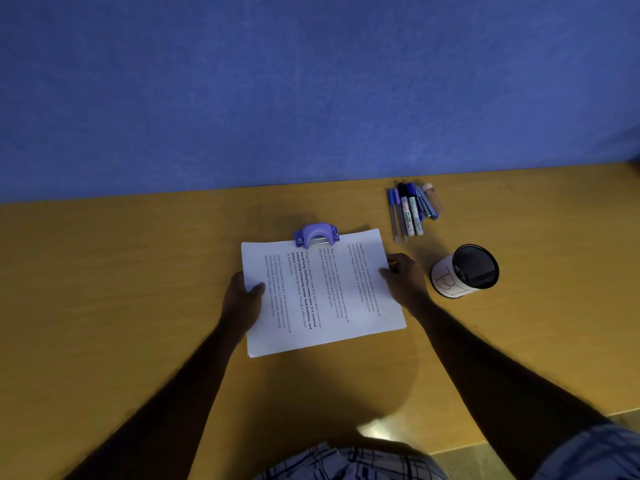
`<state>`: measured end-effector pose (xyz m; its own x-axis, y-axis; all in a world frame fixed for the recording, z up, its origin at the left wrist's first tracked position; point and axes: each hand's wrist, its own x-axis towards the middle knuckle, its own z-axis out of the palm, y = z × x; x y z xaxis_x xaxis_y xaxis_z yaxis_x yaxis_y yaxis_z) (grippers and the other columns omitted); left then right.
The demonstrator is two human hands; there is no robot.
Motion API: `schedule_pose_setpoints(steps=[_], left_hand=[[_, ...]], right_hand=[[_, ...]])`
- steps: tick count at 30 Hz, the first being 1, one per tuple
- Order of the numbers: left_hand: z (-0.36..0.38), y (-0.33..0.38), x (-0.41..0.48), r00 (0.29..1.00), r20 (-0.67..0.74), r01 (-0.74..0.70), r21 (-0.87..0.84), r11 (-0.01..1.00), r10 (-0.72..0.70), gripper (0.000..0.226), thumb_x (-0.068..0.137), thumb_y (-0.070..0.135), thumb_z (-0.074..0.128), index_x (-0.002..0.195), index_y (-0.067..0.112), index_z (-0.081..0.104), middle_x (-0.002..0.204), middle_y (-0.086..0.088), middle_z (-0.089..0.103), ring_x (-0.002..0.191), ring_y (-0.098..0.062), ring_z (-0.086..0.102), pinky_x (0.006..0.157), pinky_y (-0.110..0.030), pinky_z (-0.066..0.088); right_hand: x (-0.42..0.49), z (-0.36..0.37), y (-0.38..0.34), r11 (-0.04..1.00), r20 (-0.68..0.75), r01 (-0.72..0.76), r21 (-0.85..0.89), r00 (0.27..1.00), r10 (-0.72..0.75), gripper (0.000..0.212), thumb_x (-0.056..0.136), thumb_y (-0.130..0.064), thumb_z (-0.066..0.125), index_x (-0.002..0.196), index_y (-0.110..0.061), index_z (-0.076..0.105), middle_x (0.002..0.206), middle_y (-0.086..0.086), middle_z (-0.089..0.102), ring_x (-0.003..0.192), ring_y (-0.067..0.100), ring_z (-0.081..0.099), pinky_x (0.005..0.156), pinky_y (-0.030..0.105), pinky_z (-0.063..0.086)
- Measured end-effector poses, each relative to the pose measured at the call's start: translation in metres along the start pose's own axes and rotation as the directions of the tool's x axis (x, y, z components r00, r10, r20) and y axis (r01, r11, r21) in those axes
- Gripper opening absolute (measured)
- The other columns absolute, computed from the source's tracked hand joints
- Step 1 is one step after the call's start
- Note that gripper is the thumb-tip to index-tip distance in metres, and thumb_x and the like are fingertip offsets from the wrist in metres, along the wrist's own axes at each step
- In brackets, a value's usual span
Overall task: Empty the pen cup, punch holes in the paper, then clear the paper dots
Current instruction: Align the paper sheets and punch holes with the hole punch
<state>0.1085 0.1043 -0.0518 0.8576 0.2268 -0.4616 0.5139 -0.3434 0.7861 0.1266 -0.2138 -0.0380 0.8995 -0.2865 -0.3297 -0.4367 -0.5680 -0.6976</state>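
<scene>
An office desk (138,306): pens (410,211), hole punch (316,234), blue partition (311,81).

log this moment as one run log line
stage: paper far edge at hole punch | left hand: grips left edge | right hand: grips right edge | pens: on table, out of pen cup

wall: plain blue wall (311,81), kinda mottled texture, fills the whole top half and runs straight along the far edge of the desk
desk: yellowish-brown wood-look desk (121,271), smooth top, takes up most of the lower half
floor: just a sliver of dull greyish floor (491,462) past the desk's near edge, bottom right
light: pretty dim overall, one pale shiny spot (375,433) on the desk near its front edge, soft shadows across the wood
</scene>
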Motion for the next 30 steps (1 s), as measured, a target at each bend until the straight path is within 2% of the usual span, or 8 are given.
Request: schedule_pose_setpoints(steps=[7, 17, 21, 23, 25, 27, 30], left_hand=[[0.005, 0.005, 0.0, 1.0, -0.029, -0.001, 0.008, 1.0, 0.001, 0.032, 0.094, 0.014, 0.056, 0.125, 0.006, 0.051, 0.117, -0.011, 0.062, 0.101, -0.025, 0.06, 0.077, -0.035, 0.049], [0.003, 0.003, -0.003, 0.998, -0.064, -0.021, -0.001, 1.0, 0.021, 0.029, 0.094, 0.016, 0.056, 0.122, 0.006, 0.053, 0.114, -0.013, 0.063, 0.096, -0.024, 0.061, 0.074, -0.033, 0.049], [0.002, 0.004, -0.004, 0.999, -0.052, -0.004, 0.003, 1.0, 0.004, 0.029, 0.095, 0.018, 0.056, 0.121, 0.007, 0.052, 0.113, -0.012, 0.063, 0.094, -0.023, 0.061, 0.067, -0.027, 0.048], [0.003, 0.005, -0.005, 0.998, -0.06, -0.002, 0.01, 1.0, 0.003, 0.03, 0.095, 0.018, 0.056, 0.122, 0.007, 0.051, 0.113, -0.012, 0.062, 0.093, -0.023, 0.061, 0.063, -0.024, 0.045], [0.003, 0.006, -0.006, 0.998, -0.06, -0.003, 0.01, 1.0, 0.003, 0.03, 0.095, 0.017, 0.056, 0.123, 0.007, 0.05, 0.114, -0.012, 0.062, 0.093, -0.022, 0.06, 0.063, -0.024, 0.046], [0.003, 0.007, -0.006, 0.998, -0.062, 0.001, 0.012, 1.0, 0.0, 0.031, 0.095, 0.016, 0.055, 0.124, 0.007, 0.05, 0.115, -0.013, 0.062, 0.094, -0.023, 0.06, 0.069, -0.029, 0.048], [0.003, 0.007, -0.006, 0.997, -0.075, 0.015, 0.011, 1.0, -0.014, 0.034, 0.095, 0.016, 0.055, 0.127, 0.005, 0.05, 0.119, -0.013, 0.061, 0.095, -0.022, 0.057, 0.075, -0.034, 0.046]], right_hand=[[0.003, -0.001, 0.005, 1.0, 0.02, -0.009, -0.023, 1.0, 0.009, 0.026, 0.088, -0.019, 0.063, 0.113, -0.013, 0.062, 0.105, 0.004, 0.069, 0.089, 0.02, 0.067, 0.076, 0.047, 0.06], [0.006, -0.003, 0.005, 0.996, 0.035, 0.03, -0.087, 0.999, -0.027, 0.025, 0.086, -0.025, 0.063, 0.108, -0.015, 0.064, 0.101, 0.004, 0.069, 0.089, 0.022, 0.066, 0.077, 0.048, 0.058], [0.006, -0.002, -0.002, 0.982, -0.035, 0.049, -0.181, 0.998, -0.056, 0.025, 0.088, -0.026, 0.062, 0.108, -0.012, 0.062, 0.105, 0.009, 0.066, 0.09, 0.025, 0.064, 0.077, 0.046, 0.057], [0.004, 0.001, -0.011, 0.949, -0.115, 0.098, -0.299, 0.984, -0.137, 0.028, 0.089, -0.026, 0.062, 0.112, -0.01, 0.058, 0.11, 0.012, 0.061, 0.092, 0.027, 0.062, 0.077, 0.044, 0.056], [0.007, 0.007, -0.027, 0.933, -0.145, 0.199, -0.301, 0.957, -0.251, 0.028, 0.09, -0.026, 0.064, 0.113, -0.011, 0.06, 0.109, 0.009, 0.062, 0.093, 0.023, 0.062, 0.078, 0.041, 0.056], [0.015, 0.017, -0.049, 0.93, -0.098, 0.302, -0.211, 0.94, -0.327, 0.02, 0.089, -0.025, 0.066, 0.104, -0.013, 0.065, 0.101, 0.006, 0.065, 0.087, 0.015, 0.06, 0.076, 0.032, 0.053], [0.036, 0.031, -0.09, 0.902, 0.081, 0.393, -0.177, 0.92, -0.385, 0.013, 0.087, -0.018, 0.065, 0.091, -0.007, 0.069, 0.093, 0.01, 0.068, 0.084, 0.021, 0.061, 0.075, 0.031, 0.046]])
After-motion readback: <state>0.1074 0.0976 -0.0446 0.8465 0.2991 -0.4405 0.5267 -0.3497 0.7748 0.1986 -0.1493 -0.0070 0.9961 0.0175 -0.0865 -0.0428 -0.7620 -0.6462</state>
